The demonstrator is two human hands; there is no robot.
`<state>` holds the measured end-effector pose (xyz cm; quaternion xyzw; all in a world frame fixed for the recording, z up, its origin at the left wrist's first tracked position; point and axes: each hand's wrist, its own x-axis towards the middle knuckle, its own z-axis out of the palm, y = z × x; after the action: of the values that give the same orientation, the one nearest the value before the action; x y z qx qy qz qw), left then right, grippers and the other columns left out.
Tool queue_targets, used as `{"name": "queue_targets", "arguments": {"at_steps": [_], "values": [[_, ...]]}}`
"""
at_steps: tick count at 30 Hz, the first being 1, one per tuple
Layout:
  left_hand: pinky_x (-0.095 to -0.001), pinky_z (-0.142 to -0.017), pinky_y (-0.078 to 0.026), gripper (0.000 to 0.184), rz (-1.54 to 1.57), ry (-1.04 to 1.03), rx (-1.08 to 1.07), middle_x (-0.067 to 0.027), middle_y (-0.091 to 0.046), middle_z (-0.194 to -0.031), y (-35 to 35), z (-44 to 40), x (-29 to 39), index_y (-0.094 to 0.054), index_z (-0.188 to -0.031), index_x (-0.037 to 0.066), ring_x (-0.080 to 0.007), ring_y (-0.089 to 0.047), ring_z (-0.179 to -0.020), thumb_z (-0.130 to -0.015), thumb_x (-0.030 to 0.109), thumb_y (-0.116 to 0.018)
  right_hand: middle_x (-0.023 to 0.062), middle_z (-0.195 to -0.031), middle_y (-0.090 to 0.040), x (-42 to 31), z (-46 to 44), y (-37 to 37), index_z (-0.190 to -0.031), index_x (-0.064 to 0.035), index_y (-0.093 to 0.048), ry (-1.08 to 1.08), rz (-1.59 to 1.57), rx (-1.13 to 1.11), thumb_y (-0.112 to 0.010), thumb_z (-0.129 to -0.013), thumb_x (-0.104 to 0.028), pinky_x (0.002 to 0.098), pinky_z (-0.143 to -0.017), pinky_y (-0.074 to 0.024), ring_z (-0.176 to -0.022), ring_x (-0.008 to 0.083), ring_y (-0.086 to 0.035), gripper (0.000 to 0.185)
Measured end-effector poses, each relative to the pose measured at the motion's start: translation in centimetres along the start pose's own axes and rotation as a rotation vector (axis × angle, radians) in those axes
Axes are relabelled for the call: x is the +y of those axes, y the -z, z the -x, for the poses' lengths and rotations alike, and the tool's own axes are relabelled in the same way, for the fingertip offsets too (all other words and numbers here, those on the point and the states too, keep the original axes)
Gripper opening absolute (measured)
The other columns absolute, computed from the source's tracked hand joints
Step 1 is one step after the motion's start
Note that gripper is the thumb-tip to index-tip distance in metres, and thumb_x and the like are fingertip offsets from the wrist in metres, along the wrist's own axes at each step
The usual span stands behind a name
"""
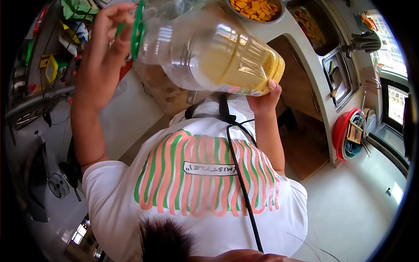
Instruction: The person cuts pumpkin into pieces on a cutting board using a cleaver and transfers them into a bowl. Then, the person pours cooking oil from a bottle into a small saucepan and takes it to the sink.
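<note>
A large clear plastic bottle [192, 52] lies nearly sideways in front of my chest, with fine yellow grains [262, 63] gathered toward its base. My left hand [104, 54] is at its mouth end, fingers and thumb bent round the green cap or ring [138, 32]. Whether the ring is loose from the neck I cannot tell. My right hand [265, 98] holds the base from below, its thumb against the lower corner. A bowl of orange-yellow cut pieces [255, 9] is just beyond the bottle on the counter [290, 24].
At the right are a sink with food pieces [312, 26], a smaller basin with utensils [339, 78] and stacked red and blue basins [342, 135]. Bags and packets [78, 8] crowd a shelf at upper left. A black cord [242, 183] hangs over my shirt.
</note>
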<state>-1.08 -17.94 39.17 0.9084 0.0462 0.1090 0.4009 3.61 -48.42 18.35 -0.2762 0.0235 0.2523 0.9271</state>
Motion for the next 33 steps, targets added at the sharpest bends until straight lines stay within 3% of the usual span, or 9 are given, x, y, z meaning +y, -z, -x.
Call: {"name": "queue_targets", "arguments": {"at_steps": [2,6,11,14,16,20,22,24,33], "values": [[-0.0270,-0.085,-0.043,0.044,0.086,-0.239,-0.131,-0.0081,-0.051,-0.130,-0.2,-0.6,-0.3,-0.043,-0.134,0.006,-0.0119,-0.052,-0.100,-0.101,0.035,-0.050,0.0100,-0.135,-0.053,-0.1,0.1,0.8,-0.139,-0.0080,-0.044,0.015,0.010,0.037,-0.063,-0.078,-0.040,0.0461,-0.102,-0.0444,-0.122,0.0276,-0.054,0.071],[-0.0291,-0.093,-0.041,0.039,0.155,-0.184,-0.263,-0.0085,-0.049,-0.130,-0.4,-1.3,-0.3,-0.041,-0.135,0.003,-0.0128,-0.050,-0.103,-0.103,0.024,-0.049,0.0091,-0.135,-0.053,-0.7,0.9,1.6,-0.141,-0.0118,-0.043,0.021,-0.028,0.086,-0.062,-0.076,-0.041,0.0494,-0.103,-0.0419,-0.124,0.0291,-0.051,0.073],[-0.0250,-0.061,-0.037,0.030,-0.208,0.050,-0.072,0.0047,-0.057,-0.081,-3.1,-1.7,-1.0,-0.057,-0.110,0.004,-0.0088,-0.040,-0.067,-0.103,0.032,-0.048,0.0104,-0.140,-0.049,-1.7,1.5,0.9,-0.143,-0.0091,-0.039,0.152,0.149,0.107,-0.064,-0.075,-0.038,0.0469,-0.106,-0.0407,-0.126,0.0280,-0.050,0.078],[-0.0227,-0.056,-0.038,0.032,-0.520,0.093,-0.025,0.0023,-0.060,-0.076,-3.4,-3.7,-4.1,-0.060,-0.101,0.005,-0.0066,-0.043,-0.061,-0.103,0.033,-0.046,0.0095,-0.139,-0.050,-2.2,2.4,1.3,-0.143,-0.0094,-0.040,0.179,0.162,0.127,-0.064,-0.076,-0.038,0.0457,-0.106,-0.0406,-0.127,0.0270,-0.050,0.077],[-0.0350,-0.069,-0.046,0.032,-0.079,0.272,-0.396,-0.0051,-0.061,-0.086,-0.5,-6.0,-3.1,-0.058,-0.098,0.005,-0.0193,-0.056,-0.077,-0.094,0.036,-0.059,0.0086,-0.139,-0.050,-2.6,3.1,3.0,-0.142,-0.0107,-0.041,0.216,0.157,0.186,-0.063,-0.076,-0.039,0.0476,-0.106,-0.0404,-0.127,0.0275,-0.049,0.075],[-0.0224,-0.050,-0.040,0.033,0.227,0.377,-0.102,0.0001,-0.063,-0.078,-6.5,-3.8,-6.6,-0.062,-0.098,0.006,-0.0054,-0.050,-0.058,-0.103,0.034,-0.045,0.0086,-0.138,-0.051,-3.9,4.9,6.4,-0.143,-0.0131,-0.041,0.206,0.210,0.290,-0.062,-0.079,-0.039,0.0492,-0.105,-0.0404,-0.128,0.0280,-0.049,0.072],[-0.0230,-0.047,-0.043,0.033,0.420,0.246,-0.172,-0.0017,-0.064,-0.079,-10.4,-1.5,-8.0,-0.063,-0.103,0.006,-0.0051,-0.056,-0.062,-0.104,0.032,-0.042,0.0092,-0.136,-0.051,-4.3,5.5,6.5,-0.142,-0.0110,-0.040,0.225,0.256,0.354,-0.063,-0.080,-0.035,0.0476,-0.103,-0.0416,-0.125,0.0277,-0.050,0.071],[-0.0261,-0.063,-0.047,0.039,0.616,0.358,-0.308,-0.0048,-0.065,-0.084,-15.2,1.5,-9.5,-0.053,-0.128,0.003,-0.0124,-0.057,-0.066,-0.104,0.031,-0.043,0.0100,-0.133,-0.053,-4.4,5.6,6.3,-0.141,-0.0077,-0.039,0.224,0.314,0.433,-0.065,-0.078,-0.031,0.0448,-0.102,-0.0437,-0.122,0.0271,-0.053,0.073],[-0.0263,-0.065,-0.045,0.056,0.709,0.402,-0.399,-0.0051,-0.058,-0.070,-24.0,5.8,-8.5,-0.031,-0.147,-0.001,-0.0129,-0.055,-0.065,-0.105,0.035,-0.041,0.0103,-0.134,-0.051,-4.5,5.4,6.5,-0.144,-0.0079,-0.036,0.181,0.504,0.425,-0.066,-0.081,-0.027,0.0449,-0.100,-0.0451,-0.122,0.0280,-0.053,0.072]]}}
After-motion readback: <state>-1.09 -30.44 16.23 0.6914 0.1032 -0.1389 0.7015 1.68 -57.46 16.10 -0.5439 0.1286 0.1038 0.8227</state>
